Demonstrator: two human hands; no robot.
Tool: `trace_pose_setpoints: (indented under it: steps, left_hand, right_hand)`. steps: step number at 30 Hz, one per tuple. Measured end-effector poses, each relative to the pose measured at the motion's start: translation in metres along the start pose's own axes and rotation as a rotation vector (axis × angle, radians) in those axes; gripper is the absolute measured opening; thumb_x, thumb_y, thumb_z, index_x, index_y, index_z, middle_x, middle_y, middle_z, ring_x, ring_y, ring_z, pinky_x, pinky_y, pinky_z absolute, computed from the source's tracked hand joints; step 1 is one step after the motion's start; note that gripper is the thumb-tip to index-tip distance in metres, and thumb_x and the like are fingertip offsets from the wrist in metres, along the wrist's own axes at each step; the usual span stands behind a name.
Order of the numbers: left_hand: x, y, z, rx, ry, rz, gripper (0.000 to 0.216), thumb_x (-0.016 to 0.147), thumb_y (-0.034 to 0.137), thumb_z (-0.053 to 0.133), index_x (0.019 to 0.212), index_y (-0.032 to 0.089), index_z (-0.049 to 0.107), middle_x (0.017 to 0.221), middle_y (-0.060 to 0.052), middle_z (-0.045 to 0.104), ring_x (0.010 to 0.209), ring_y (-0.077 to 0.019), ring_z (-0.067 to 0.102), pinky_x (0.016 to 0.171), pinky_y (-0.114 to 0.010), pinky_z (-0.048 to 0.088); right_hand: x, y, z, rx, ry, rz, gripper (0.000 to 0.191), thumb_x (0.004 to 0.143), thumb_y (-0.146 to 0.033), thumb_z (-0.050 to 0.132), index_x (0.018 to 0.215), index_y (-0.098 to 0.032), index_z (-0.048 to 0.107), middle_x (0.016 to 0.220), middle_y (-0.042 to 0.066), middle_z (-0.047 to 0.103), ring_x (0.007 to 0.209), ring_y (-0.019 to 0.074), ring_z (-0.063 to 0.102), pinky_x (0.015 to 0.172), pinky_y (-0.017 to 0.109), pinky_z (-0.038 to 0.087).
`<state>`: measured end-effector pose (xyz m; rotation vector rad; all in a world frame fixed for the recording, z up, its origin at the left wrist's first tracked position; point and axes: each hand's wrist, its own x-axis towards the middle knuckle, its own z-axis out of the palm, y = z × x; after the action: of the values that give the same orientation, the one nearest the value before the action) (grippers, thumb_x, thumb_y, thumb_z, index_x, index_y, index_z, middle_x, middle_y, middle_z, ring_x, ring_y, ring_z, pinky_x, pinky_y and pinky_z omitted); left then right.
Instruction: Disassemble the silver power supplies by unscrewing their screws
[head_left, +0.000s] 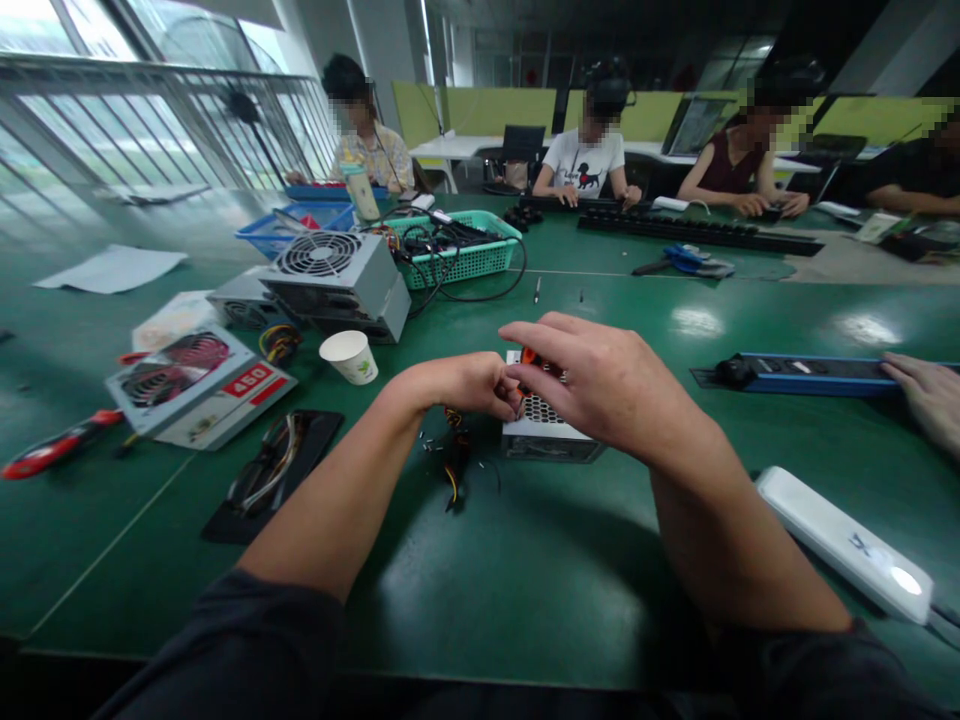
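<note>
We see, at far left, red screwdriver [64, 443], then power supply marked 450 [225, 392], paper cup [349, 358]. Our left hand [480, 383] at left edge of vented metal box [551, 443]; fingers bunched narrow, we can't tell if pinching anything. Box sits mid-table, partly under our right hand [600, 385]: thumb and fingers apart near orange object [529, 356], grip unclear. White device [847, 545] at right.

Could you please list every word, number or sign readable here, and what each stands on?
"450": red label on the power supply at left.
"Love": white T-shirt opposite.
X-like dark mark, not clearly legible: white device at right.
Too small or blurred to read: green print on the paper cup.
</note>
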<state>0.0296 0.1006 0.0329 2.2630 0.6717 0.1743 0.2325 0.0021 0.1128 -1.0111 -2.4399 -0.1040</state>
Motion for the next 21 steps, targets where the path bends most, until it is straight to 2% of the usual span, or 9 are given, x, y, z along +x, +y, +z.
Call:
trace_pose_setpoints:
  steps: [3, 5, 8, 11, 15, 17, 19, 21]
  left_hand:
    - [-0.0012, 0.0030, -0.0003, 0.013, 0.007, -0.015, 0.014, 0.078, 0.020, 0.074, 0.091, 0.018, 0.079, 0.085, -0.001, 0.076, 0.077, -0.0143, 0.065, 0.071, -0.023, 0.048]
    - [-0.0020, 0.0051, -0.0007, 0.049, 0.014, -0.023, 0.014, 0.078, 0.019, 0.074, 0.092, 0.018, 0.079, 0.084, 0.000, 0.076, 0.074, -0.0133, 0.064, 0.068, -0.022, 0.047]
    - [-0.0024, 0.0069, -0.0011, 0.095, 0.012, -0.017, 0.012, 0.079, 0.018, 0.073, 0.090, 0.018, 0.078, 0.081, 0.001, 0.075, 0.073, -0.0126, 0.063, 0.068, -0.022, 0.046]
    - [-0.0023, 0.0069, -0.0016, 0.109, 0.009, -0.018, 0.011, 0.080, 0.018, 0.072, 0.090, 0.017, 0.076, 0.082, 0.001, 0.073, 0.078, -0.0134, 0.063, 0.071, -0.022, 0.047]
    - [-0.0020, 0.0062, -0.0030, 0.071, -0.030, -0.030, 0.013, 0.078, 0.019, 0.074, 0.090, 0.016, 0.075, 0.081, 0.000, 0.072, 0.075, -0.0129, 0.062, 0.069, -0.022, 0.047]
    - [-0.0018, 0.0059, -0.0038, 0.047, -0.059, -0.032, 0.017, 0.074, 0.018, 0.077, 0.091, 0.016, 0.076, 0.079, 0.000, 0.071, 0.071, -0.0124, 0.061, 0.065, -0.022, 0.045]
    - [-0.0017, 0.0055, -0.0045, 0.024, -0.073, -0.041, 0.021, 0.072, 0.018, 0.080, 0.092, 0.016, 0.076, 0.079, 0.001, 0.071, 0.070, -0.0123, 0.060, 0.063, -0.022, 0.044]
    - [-0.0022, 0.0054, -0.0051, 0.002, -0.076, -0.045, 0.023, 0.072, 0.018, 0.081, 0.095, 0.016, 0.076, 0.079, 0.000, 0.071, 0.070, -0.0125, 0.061, 0.063, -0.022, 0.044]
  right_hand:
    - [-0.0014, 0.0042, -0.0017, 0.186, -0.048, -0.105, 0.043, 0.101, -0.021, 0.049, 0.143, -0.020, 0.052, 0.134, 0.010, 0.066, 0.120, 0.0221, 0.061, 0.099, 0.036, 0.048]
    - [-0.0011, 0.0053, -0.0023, 0.210, -0.074, -0.132, 0.038, 0.100, -0.021, 0.049, 0.138, -0.021, 0.056, 0.126, 0.009, 0.068, 0.113, 0.0208, 0.063, 0.094, 0.033, 0.049]
    - [0.0023, 0.0031, 0.0012, 0.104, -0.029, -0.070, 0.023, 0.098, -0.026, 0.056, 0.117, -0.020, 0.067, 0.103, 0.007, 0.070, 0.094, 0.0213, 0.065, 0.081, 0.032, 0.049]
    - [0.0048, 0.0002, 0.0058, 0.032, 0.033, 0.004, 0.022, 0.097, -0.033, 0.059, 0.109, -0.017, 0.069, 0.100, 0.009, 0.071, 0.092, 0.0237, 0.066, 0.081, 0.035, 0.050]
    - [-0.0001, -0.0002, 0.0018, 0.104, -0.017, -0.049, 0.035, 0.100, -0.027, 0.052, 0.133, -0.016, 0.061, 0.129, 0.013, 0.069, 0.116, 0.0258, 0.065, 0.097, 0.039, 0.050]
    - [-0.0027, 0.0001, -0.0017, 0.123, -0.053, -0.075, 0.043, 0.101, -0.024, 0.048, 0.143, -0.018, 0.053, 0.138, 0.012, 0.065, 0.121, 0.0248, 0.063, 0.099, 0.039, 0.050]
    - [-0.0023, -0.0001, -0.0022, 0.081, -0.050, -0.061, 0.041, 0.101, -0.026, 0.050, 0.141, -0.020, 0.055, 0.130, 0.010, 0.070, 0.113, 0.0241, 0.067, 0.092, 0.037, 0.052]
    - [0.0006, -0.0007, 0.0006, -0.006, -0.012, -0.007, 0.030, 0.100, -0.034, 0.053, 0.125, -0.021, 0.066, 0.112, 0.009, 0.074, 0.099, 0.0242, 0.069, 0.082, 0.035, 0.052]
